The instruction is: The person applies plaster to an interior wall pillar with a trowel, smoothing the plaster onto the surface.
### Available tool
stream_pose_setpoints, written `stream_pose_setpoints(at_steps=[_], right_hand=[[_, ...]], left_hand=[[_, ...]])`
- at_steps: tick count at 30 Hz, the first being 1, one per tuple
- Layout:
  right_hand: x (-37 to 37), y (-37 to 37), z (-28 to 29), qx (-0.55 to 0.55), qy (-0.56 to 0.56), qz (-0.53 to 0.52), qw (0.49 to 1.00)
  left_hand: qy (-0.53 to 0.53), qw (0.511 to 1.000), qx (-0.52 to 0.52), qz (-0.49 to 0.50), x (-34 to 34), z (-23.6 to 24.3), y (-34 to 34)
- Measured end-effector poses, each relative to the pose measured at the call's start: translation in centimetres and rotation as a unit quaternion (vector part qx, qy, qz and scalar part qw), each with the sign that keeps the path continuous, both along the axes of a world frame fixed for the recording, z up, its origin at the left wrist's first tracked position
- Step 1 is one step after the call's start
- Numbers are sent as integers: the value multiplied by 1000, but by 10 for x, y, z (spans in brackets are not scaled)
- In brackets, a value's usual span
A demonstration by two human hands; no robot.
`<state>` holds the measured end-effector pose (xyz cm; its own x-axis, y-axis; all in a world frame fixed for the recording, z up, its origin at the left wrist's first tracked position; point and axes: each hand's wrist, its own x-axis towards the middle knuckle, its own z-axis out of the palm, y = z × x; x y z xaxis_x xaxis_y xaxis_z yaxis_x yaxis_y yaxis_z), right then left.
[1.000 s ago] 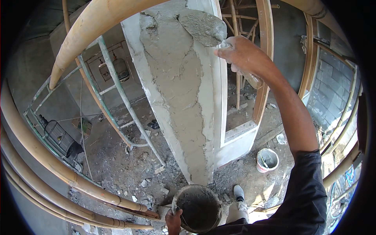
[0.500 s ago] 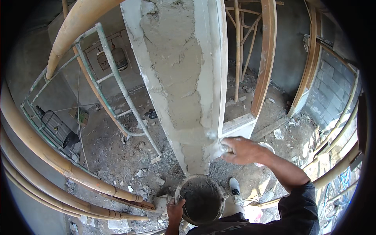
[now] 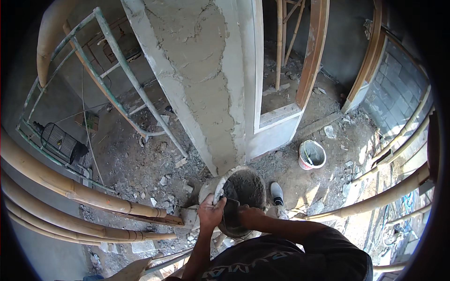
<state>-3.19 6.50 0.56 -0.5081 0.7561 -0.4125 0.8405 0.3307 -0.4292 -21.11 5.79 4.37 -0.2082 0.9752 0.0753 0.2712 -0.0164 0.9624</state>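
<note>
A round bucket (image 3: pixel 264 188) of wet grey mortar (image 3: pixel 250 185) is close in front of my body, at the foot of a tall column (image 3: pixel 199 89). My left hand (image 3: pixel 210 213) is closed on the bucket's left rim, fingers wrapped round it. My right hand (image 3: pixel 250 218) reaches low inside the bucket, closed on a trowel whose dark flat blade (image 3: pixel 230 210) shows beside the left hand; its handle is hidden in my fist. Rough mortar coats the middle of the column face, with smoother pale strips along both edges.
Thick bamboo poles (image 3: pixel 93 201) cross the left side, and another (image 3: pixel 370 201) curves along the right. A metal scaffold frame (image 3: pixel 126 63) and a birdcage (image 3: pixel 58 142) stand left. A white pail (image 3: pixel 311 154) sits right of the column beside a wooden frame (image 3: pixel 313 56). Rubble covers the ground.
My right hand has come down from the column's right edge into the bucket. The left hand keeps its grip on the rim. The view has shifted, and the white pail shows fully.
</note>
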Motion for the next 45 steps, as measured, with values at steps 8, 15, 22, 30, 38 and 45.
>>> stream_pose_setpoints(at_steps=[8,15,22,30,38,45], right_hand=[[27,42,36,2,28,202,979],[16,43,10,-369,128,14,920],[47,82,-65,-214,55,163,962],[53,59,30,-26,-23,-46,998],[4,23,33,-83,9,36,996],[14,69,70,-92,-68,153,982]], left_hand=[[-90,995,-25,36,-9,11,-6],[-50,998,-27,20,-18,-2,-15],[-85,995,-45,2,-11,8,-8],[-97,993,-67,-18,-18,13,0],[-97,994,-32,-34,-31,19,8],[-99,995,-24,18,-61,4,-8]])
